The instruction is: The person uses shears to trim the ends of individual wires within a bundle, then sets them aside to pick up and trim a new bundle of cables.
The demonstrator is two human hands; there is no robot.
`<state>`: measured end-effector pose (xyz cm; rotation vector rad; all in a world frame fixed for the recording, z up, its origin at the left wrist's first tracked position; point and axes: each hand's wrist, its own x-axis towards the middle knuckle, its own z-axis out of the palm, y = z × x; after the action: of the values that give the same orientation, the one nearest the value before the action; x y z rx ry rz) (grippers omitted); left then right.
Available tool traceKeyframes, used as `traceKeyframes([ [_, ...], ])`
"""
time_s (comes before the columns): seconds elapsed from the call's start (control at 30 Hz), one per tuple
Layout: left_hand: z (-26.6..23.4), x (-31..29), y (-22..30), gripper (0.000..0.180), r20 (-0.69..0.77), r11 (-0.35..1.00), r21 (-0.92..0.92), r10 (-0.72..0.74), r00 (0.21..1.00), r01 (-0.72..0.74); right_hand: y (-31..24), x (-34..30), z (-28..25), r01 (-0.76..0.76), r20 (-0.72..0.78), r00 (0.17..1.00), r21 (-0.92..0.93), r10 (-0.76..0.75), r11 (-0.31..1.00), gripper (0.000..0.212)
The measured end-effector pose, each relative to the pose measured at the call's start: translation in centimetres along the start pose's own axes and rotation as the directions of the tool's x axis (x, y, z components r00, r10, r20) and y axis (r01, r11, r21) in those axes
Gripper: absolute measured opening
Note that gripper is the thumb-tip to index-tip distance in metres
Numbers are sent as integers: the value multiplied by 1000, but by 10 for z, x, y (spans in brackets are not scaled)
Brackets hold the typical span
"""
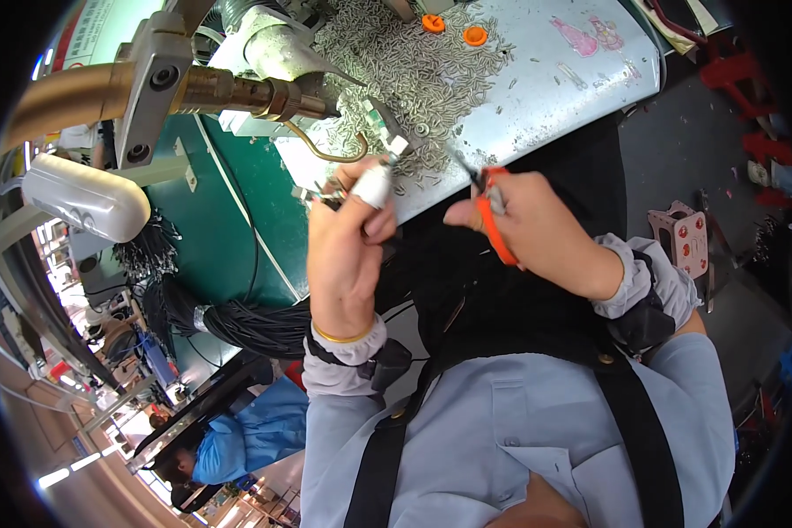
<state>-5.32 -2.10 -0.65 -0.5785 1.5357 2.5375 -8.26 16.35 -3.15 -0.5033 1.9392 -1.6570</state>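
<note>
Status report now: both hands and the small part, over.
Left hand pinches a small metal part. Right hand grips orange-handled cutters, tip near the part. Pile of small metal pieces behind.

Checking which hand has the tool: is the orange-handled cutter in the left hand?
No. The orange-handled cutter sits in the right hand, while the left hand pinches a small white part.

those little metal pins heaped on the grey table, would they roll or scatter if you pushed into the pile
Probably yes. The metal pins look like short, smooth cylinders lying loose, so a push would likely send some rolling. Strays already dot the grey table near its edge, hinting they scatter easily. Each looks tiny, so likely light and fiddly to pinch singly.
</note>
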Motion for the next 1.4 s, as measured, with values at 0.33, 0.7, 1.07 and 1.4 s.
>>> traceKeyframes([
  [0.33, -19, 35, 19, 15, 17, 998, -12, -56, 998, 56, -21, 71, 2, 2, -100, 995, 81, 6, 997, 20],
  [0.7, -8, 32, 24, 13, -74, 991, 136, 9, 997, 1, -14, 79, 3, 94, -114, 990, 72, -85, 993, 9],
  [1.07, -5, 25, 22, 15, -124, 977, 211, 56, 991, -29, -10, 77, 6, 101, -121, 988, 59, -94, 993, 11],
  [1.4, 1, -15, -5, 24, 7, 920, 323, 230, 973, -220, -15, 36, -13, 10, -153, 988, 225, 25, 974, 10],
])
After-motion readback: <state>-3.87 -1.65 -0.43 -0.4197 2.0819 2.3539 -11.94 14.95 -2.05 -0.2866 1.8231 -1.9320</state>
